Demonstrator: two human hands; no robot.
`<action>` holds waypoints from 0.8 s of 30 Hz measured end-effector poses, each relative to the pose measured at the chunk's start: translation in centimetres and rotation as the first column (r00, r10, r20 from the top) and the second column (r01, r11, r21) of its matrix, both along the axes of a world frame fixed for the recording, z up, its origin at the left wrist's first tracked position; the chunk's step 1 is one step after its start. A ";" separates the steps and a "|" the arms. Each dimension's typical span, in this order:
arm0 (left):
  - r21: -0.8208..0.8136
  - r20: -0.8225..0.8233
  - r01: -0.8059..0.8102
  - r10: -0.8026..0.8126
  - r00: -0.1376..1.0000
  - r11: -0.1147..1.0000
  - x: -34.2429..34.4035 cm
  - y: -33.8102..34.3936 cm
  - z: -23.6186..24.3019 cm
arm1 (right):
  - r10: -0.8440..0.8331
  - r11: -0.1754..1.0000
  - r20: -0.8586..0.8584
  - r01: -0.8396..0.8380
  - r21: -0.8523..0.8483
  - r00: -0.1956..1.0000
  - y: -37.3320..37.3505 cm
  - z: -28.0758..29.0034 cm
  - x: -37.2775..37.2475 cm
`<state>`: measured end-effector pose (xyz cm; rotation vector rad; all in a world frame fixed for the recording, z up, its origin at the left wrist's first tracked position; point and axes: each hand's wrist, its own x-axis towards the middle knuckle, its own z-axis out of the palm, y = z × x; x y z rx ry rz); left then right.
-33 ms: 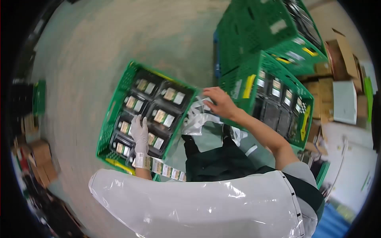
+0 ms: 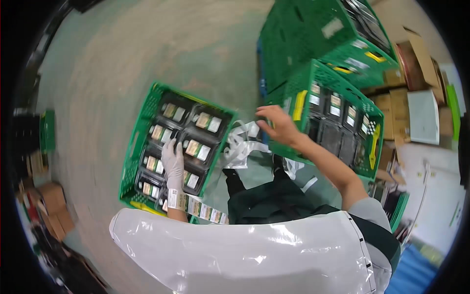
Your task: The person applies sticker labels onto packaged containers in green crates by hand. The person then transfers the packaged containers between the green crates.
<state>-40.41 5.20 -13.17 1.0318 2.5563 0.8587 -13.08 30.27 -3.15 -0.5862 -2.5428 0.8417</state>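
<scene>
Labelling clear-lidded black trays [image 2: 198, 150], apparently | gloved left hand [image 2: 172, 164] outstretched over them; right hand [image 2: 280, 126] spread | next move likely calls for peeling the label strip [image 2: 208, 212]

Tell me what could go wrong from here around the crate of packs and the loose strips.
The label strip runs from the gloved left hand's wrist past the green crate's near corner, so it might snag there or stick to something. The white strips heaped beside the person's feet could tangle underfoot or cause a slip.
</scene>
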 end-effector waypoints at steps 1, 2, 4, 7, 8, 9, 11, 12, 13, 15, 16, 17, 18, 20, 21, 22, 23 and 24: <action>0.110 0.031 0.076 -0.080 0.996 0.991 1.6 3.8 2.2 | -0.113 0.993 -0.018 0.113 0.044 0.993 2.0 1.1 3.6; 0.214 0.062 0.142 -0.158 0.985 0.966 3.9 7.4 4.4 | -0.218 0.972 -0.035 0.220 0.082 0.975 4.1 2.2 7.5; 0.315 0.013 0.306 -0.326 0.945 0.899 8.7 13.5 9.3 | -0.417 0.908 0.015 0.416 0.038 0.909 8.2 2.8 14.7; 0.396 -0.007 0.561 -0.609 0.793 0.727 18.5 22.5 11.1 | -0.636 0.771 0.269 0.578 0.268 0.723 14.7 0.6 28.9; 0.373 -0.004 0.641 -0.690 0.724 0.671 21.5 24.8 11.1 | -0.680 0.733 0.343 0.608 0.305 0.648 16.3 -0.4 32.8; 0.375 -0.002 0.684 -0.738 0.675 0.625 24.4 26.9 11.4 | -0.682 0.727 0.417 0.624 0.288 0.602 18.4 -1.2 36.2; 0.318 -0.044 0.768 -0.801 0.597 0.556 28.7 31.1 10.9 | -0.689 0.696 0.558 0.637 0.331 0.463 20.9 -1.7 39.1; 0.270 -0.084 0.813 -0.828 0.554 0.516 30.8 33.5 9.7 | -0.676 0.722 0.547 0.594 0.356 0.494 22.5 -3.6 42.0; 0.165 -0.037 0.848 -0.856 0.515 0.504 32.2 35.9 8.1 | -0.654 0.748 0.544 0.555 0.363 0.525 23.8 -4.5 42.9; 0.035 -0.210 0.855 -0.832 0.513 0.518 34.8 40.0 5.1 | -0.639 0.767 0.545 0.504 0.398 0.543 25.7 -6.3 44.5; -0.080 -0.257 0.847 -0.832 0.491 0.525 36.1 42.0 4.4 | -0.639 0.766 0.549 0.513 0.388 0.539 26.6 -7.6 45.8; -0.111 -0.290 0.828 -0.814 0.503 0.550 36.9 43.6 3.2 | -0.591 0.807 0.533 0.448 0.386 0.606 27.3 -9.0 46.9; -0.144 -0.319 0.804 -0.797 0.514 0.576 37.4 44.9 1.5 | -0.533 0.844 0.517 0.378 0.381 0.670 27.7 -10.4 47.9; -0.228 -0.303 0.780 -0.804 0.512 0.583 37.6 46.5 -0.6 | -0.525 0.841 0.477 0.342 0.420 0.705 27.7 -10.7 47.0; -0.275 -0.224 0.799 -0.843 0.488 0.536 38.1 47.3 -1.0 | -0.534 0.837 0.490 0.348 0.422 0.690 27.6 -11.1 47.6; -0.319 -0.142 0.813 -0.873 0.466 0.486 38.8 48.0 -0.9 | -0.539 0.835 0.501 0.352 0.422 0.677 27.4 -10.9 47.5; -0.323 -0.207 0.796 -0.859 0.467 0.511 39.5 48.0 -0.8 | -0.518 0.855 0.558 0.393 0.337 0.649 27.4 -10.5 47.6; -0.265 -0.261 0.801 -0.839 0.477 0.537 39.5 47.9 -1.6 | -0.463 0.882 0.605 0.407 0.240 0.647 27.7 -10.0 47.3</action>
